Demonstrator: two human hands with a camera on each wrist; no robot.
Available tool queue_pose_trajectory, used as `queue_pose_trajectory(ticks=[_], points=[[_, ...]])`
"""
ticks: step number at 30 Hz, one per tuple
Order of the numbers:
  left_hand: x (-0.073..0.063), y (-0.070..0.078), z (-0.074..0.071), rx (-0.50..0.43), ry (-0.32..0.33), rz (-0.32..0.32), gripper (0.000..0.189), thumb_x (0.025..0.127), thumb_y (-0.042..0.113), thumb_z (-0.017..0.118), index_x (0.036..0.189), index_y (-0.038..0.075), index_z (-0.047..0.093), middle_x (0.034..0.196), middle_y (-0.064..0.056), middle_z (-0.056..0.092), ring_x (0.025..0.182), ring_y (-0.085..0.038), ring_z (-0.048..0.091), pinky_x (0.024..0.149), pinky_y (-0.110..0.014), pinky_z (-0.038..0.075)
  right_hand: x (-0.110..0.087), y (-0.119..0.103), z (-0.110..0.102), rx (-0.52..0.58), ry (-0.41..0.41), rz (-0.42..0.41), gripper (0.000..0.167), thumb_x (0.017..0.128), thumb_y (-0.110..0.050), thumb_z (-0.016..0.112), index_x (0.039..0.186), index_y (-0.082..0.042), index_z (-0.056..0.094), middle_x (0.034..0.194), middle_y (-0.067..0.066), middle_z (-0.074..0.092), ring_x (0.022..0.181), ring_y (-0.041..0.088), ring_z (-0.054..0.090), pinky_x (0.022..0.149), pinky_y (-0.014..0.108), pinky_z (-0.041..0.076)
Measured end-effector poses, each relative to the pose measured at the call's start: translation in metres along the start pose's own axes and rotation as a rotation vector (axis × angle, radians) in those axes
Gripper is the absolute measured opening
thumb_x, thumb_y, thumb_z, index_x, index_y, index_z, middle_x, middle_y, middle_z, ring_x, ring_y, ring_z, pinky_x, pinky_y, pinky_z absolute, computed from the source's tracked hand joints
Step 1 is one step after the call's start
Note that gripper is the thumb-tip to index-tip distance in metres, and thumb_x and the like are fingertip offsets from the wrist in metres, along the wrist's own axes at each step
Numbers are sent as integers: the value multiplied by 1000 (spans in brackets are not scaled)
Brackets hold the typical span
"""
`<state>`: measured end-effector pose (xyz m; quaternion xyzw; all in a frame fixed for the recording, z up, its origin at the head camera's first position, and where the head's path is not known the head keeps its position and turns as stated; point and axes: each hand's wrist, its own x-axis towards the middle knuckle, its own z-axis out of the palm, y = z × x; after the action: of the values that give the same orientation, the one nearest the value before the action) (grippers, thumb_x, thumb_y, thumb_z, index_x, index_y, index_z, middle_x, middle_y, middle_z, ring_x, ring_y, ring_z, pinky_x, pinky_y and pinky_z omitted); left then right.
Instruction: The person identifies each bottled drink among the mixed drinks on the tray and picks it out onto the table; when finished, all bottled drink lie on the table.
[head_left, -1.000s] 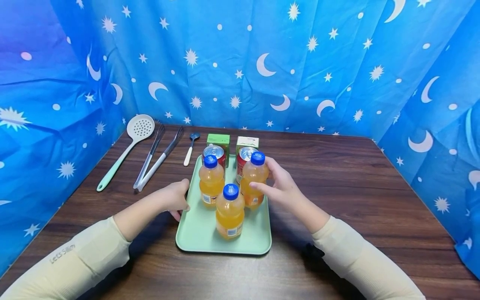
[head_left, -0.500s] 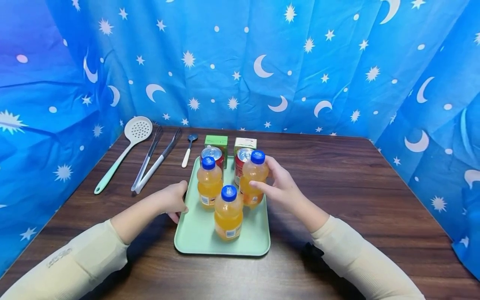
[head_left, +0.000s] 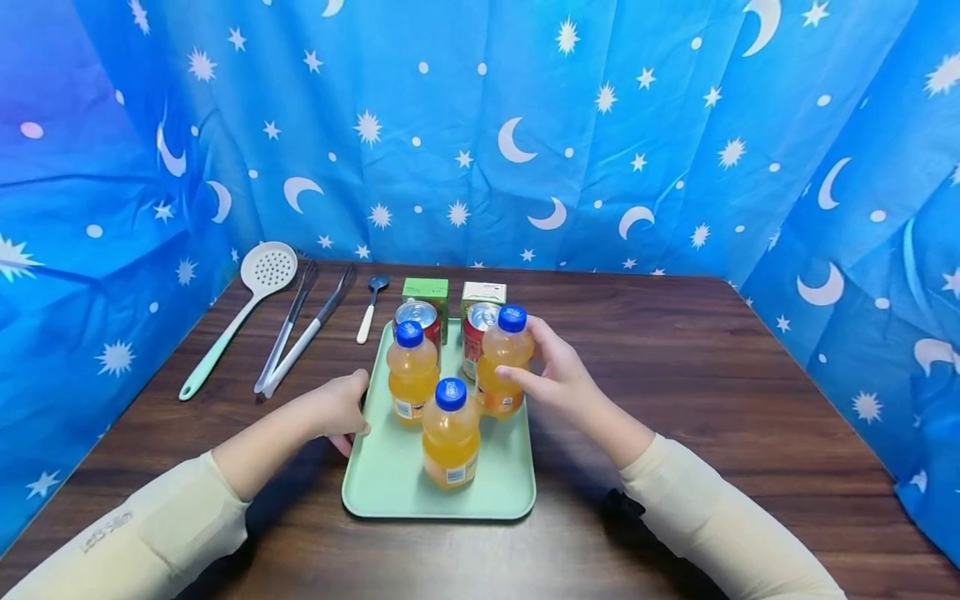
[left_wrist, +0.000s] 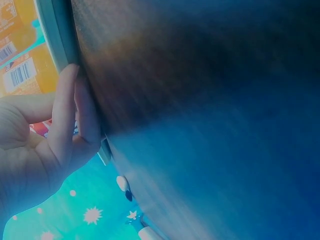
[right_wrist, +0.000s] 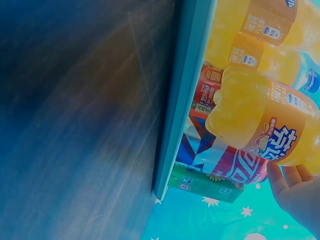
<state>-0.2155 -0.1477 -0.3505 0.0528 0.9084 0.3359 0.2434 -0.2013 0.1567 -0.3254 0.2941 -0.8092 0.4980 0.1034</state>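
My left hand (head_left: pixel 341 408) grips the left edge of a green tray (head_left: pixel 375 496); in the left wrist view its fingers (left_wrist: pixel 64 110) lie against the outer side of the rim. With my right hand (head_left: pixel 558 371) I hold a bottle of orange soda (head_left: pixel 504 367) with a blue cap, upright over the tray's right side. Its base shows above the tray rim in the right wrist view. Two like bottles stand on the tray, one at left (head_left: pixel 412 375) and one in front (head_left: pixel 451 442). Behind them are two red soda cans, left (head_left: pixel 429 321) and right (head_left: pixel 472 337).
A green box (head_left: pixel 426 288) and a white-topped box (head_left: pixel 483 292) stand at the tray's far end. To the left lie a skimmer (head_left: pixel 268 267), tongs (head_left: pixel 300 346) and a small spoon (head_left: pixel 367 321) on the wooden table (head_left: pixel 660 350). A blue curtain (head_left: pixel 450 125) hangs behind.
The bottle in my right hand has risen slightly relative to the tray and the other bottles. My left hand keeps its grip on the tray. The head view has shifted a little.
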Motion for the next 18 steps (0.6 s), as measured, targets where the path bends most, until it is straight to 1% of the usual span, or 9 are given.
queue_pose_trajectory(ticks=[4, 8, 12, 15, 18], points=[[-1, -1, 1, -10, 7, 2, 39, 76, -17, 63, 102, -2, 38, 84, -18, 51, 58, -26, 61, 47, -34, 58, 0, 0, 1, 1, 1, 15, 58, 84, -12, 70, 134, -8, 41, 123, 4, 55, 110, 16, 54, 93, 32, 50], [-1, -1, 3, -21, 9, -18, 39, 76, -17, 63, 101, -1, 38, 84, -18, 51, 57, -26, 61, 47, -34, 58, -1, -3, 1, -16, 0, 32, 59, 83, -7, 70, 133, -4, 40, 121, 9, 56, 108, 18, 55, 91, 32, 51], [0, -1, 3, -19, 11, -7, 39, 76, -17, 63, 101, -1, 38, 83, -19, 51, 57, -26, 61, 47, -34, 58, -2, -23, -2, -31, 1, 25, 56, 83, -1, 69, 131, 2, 40, 119, 15, 57, 106, 24, 57, 90, 36, 52], [0, -3, 3, -13, 13, 10, 39, 75, -17, 63, 102, -2, 38, 83, -18, 51, 57, -26, 61, 47, -33, 58, -2, -36, -5, -43, 3, 23, 54, 83, 0, 68, 129, 5, 41, 117, 17, 57, 106, 26, 57, 90, 37, 53], [0, -3, 2, -8, 14, 17, 40, 76, -16, 63, 102, -2, 38, 83, -18, 51, 58, -26, 61, 46, -33, 58, -1, -39, -6, -49, 3, 32, 55, 83, 0, 68, 130, 5, 40, 118, 18, 56, 106, 26, 57, 90, 36, 53]])
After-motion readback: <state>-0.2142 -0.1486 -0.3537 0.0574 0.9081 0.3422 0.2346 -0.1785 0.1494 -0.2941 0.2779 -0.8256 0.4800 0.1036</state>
